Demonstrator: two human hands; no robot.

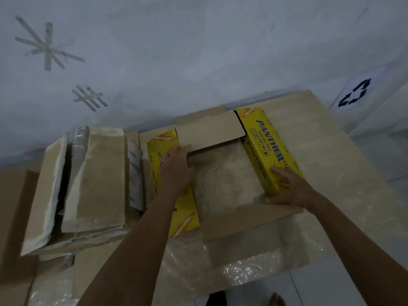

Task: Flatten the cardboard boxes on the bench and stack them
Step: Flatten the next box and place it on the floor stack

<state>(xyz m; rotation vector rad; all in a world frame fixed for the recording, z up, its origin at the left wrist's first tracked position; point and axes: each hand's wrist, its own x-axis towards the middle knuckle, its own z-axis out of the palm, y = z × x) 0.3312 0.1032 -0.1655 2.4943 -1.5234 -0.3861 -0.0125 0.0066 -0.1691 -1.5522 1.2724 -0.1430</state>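
Note:
A yellow Panther cup box (268, 149) lies open in the middle, its brown flaps spread at the far side (209, 131) and the near side (245, 221). My left hand (176, 168) presses flat on the box's left yellow wall, fingers reaching the far flap's edge. My right hand (289, 186) grips the near corner of the right yellow wall. Both walls lean outward. To the left sits a stack of worn brown cardboard boxes (95, 180) with torn tape. Everything rests on a large flattened cardboard sheet (331, 164).
A pale wall (198, 51) with tape marks rises right behind the boxes. A white panel with a recycling symbol (355, 93) stands at the far right. Clear plastic film (242, 270) covers the near cardboard. Tiled floor and a foot show at the bottom right.

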